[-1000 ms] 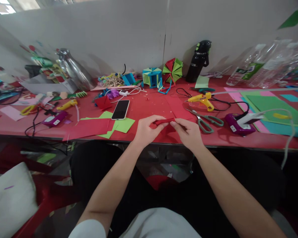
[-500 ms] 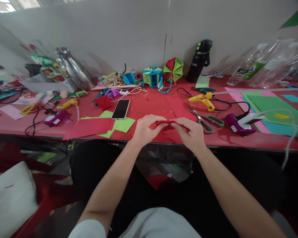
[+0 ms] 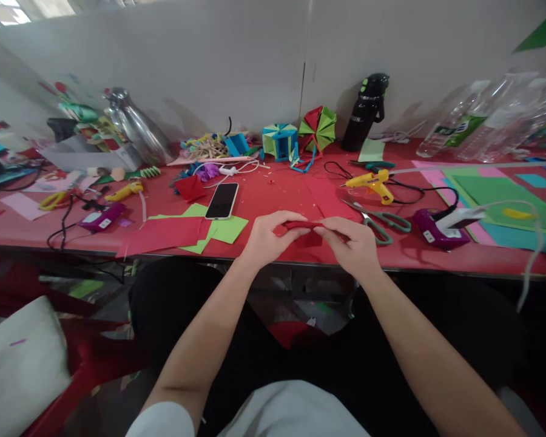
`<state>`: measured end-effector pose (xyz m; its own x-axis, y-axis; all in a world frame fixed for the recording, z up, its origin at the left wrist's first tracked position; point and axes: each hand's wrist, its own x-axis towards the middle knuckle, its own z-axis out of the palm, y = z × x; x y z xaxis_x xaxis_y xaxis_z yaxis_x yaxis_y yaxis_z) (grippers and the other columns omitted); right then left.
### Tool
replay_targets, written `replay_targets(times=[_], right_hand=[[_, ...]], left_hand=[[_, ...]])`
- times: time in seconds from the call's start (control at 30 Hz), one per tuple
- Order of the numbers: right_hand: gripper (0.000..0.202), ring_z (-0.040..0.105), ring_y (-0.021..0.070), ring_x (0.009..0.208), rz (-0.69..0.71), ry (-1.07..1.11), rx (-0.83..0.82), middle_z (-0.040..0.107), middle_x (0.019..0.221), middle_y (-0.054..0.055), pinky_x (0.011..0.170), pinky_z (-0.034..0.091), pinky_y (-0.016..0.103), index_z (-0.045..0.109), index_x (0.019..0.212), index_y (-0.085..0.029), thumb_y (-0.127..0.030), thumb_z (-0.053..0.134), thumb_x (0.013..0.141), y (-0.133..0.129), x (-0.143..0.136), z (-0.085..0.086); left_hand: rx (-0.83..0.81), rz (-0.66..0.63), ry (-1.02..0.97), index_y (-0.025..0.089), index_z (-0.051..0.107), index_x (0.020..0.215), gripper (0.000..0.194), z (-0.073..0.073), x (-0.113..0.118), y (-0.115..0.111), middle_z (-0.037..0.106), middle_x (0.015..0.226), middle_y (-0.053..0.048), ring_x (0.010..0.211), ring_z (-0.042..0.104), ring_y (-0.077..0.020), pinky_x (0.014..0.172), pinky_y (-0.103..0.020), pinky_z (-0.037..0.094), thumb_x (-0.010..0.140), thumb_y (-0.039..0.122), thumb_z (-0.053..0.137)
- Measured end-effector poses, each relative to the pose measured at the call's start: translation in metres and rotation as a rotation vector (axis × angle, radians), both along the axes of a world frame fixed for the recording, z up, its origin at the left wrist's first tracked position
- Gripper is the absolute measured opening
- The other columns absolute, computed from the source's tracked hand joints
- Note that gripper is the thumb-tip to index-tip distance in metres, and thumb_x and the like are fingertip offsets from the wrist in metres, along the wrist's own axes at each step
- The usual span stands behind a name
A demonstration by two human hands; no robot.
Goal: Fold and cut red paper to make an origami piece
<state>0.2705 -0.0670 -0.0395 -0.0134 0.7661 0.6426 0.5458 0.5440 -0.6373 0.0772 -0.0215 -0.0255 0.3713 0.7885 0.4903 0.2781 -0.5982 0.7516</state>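
Observation:
Between my two hands, just above the table's front edge, is a narrow piece of folded red paper (image 3: 304,224). My left hand (image 3: 269,235) pinches its left end between thumb and fingers. Its right end is gripped the same way by my right hand (image 3: 352,241). The fingers partly cover the paper, so its full shape is hidden. Scissors with green handles (image 3: 384,221) lie just right of my right hand. Left of my left hand are green paper sheets (image 3: 231,229), a red sheet (image 3: 166,235) and a phone (image 3: 221,201).
A yellow glue gun (image 3: 370,183) and a purple power socket (image 3: 439,229) with cables lie to the right, beside stacked coloured paper (image 3: 505,197). Along the wall stand a black bottle (image 3: 365,112), paper lanterns (image 3: 279,142), a steel jug (image 3: 139,124) and plastic bottles (image 3: 482,121).
My right hand has shifted very slightly to the right along the folded red paper. My left hand keeps its pinch, and the things on the table stay put.

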Motion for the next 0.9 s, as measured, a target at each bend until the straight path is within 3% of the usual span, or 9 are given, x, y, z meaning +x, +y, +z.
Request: replay_targets(times=[0.3, 0.63, 0.77, 0.9], right_hand=[[0.02, 0.073, 0.0226, 0.096, 0.032, 0.014, 0.116, 0.078, 0.104, 0.002, 0.09, 0.058, 0.04, 0.077, 0.103, -0.029, -0.021, 0.065, 0.091, -0.004, 0.002, 0.001], [0.031, 0.069, 0.0221, 0.111, 0.163, -0.057, -0.013, 0.073, 0.121, 0.004, 0.1, 0.053, 0.039, 0.069, 0.122, -0.027, -0.02, 0.06, 0.094, -0.01, 0.015, 0.018], [0.028, 0.069, 0.0218, 0.107, 0.151, -0.086, 0.011, 0.074, 0.116, 0.006, 0.097, 0.053, 0.037, 0.069, 0.119, -0.024, -0.02, 0.062, 0.092, -0.008, 0.017, 0.016], [0.016, 0.07, 0.0194, 0.088, 0.124, -0.073, 0.007, 0.074, 0.096, 0.005, 0.081, 0.055, 0.033, 0.07, 0.103, -0.022, -0.024, 0.07, 0.087, -0.004, 0.011, 0.008]], left_hand=[[-0.09, -0.123, -0.186, 0.021, 0.077, 0.101, 0.022, 0.003, -0.008, 0.007, 0.078, 0.103, -0.006, 0.1, 0.071, -0.0202, 0.095, -0.032, 0.055, 0.079, 0.027, 0.078], [-0.141, -0.166, -0.198, 0.022, 0.079, 0.099, 0.022, 0.005, -0.016, 0.008, 0.079, 0.1, -0.005, 0.097, 0.073, -0.0211, 0.094, -0.033, 0.057, 0.077, 0.024, 0.08], [-0.179, -0.207, -0.184, 0.021, 0.079, 0.101, 0.026, 0.002, -0.018, 0.01, 0.079, 0.098, -0.006, 0.094, 0.074, -0.0225, 0.088, -0.031, 0.059, 0.075, 0.025, 0.082], [-0.237, -0.254, -0.136, 0.021, 0.08, 0.102, 0.03, 0.0, -0.016, 0.009, 0.079, 0.098, -0.006, 0.094, 0.074, -0.0245, 0.087, -0.032, 0.06, 0.073, 0.026, 0.083]])
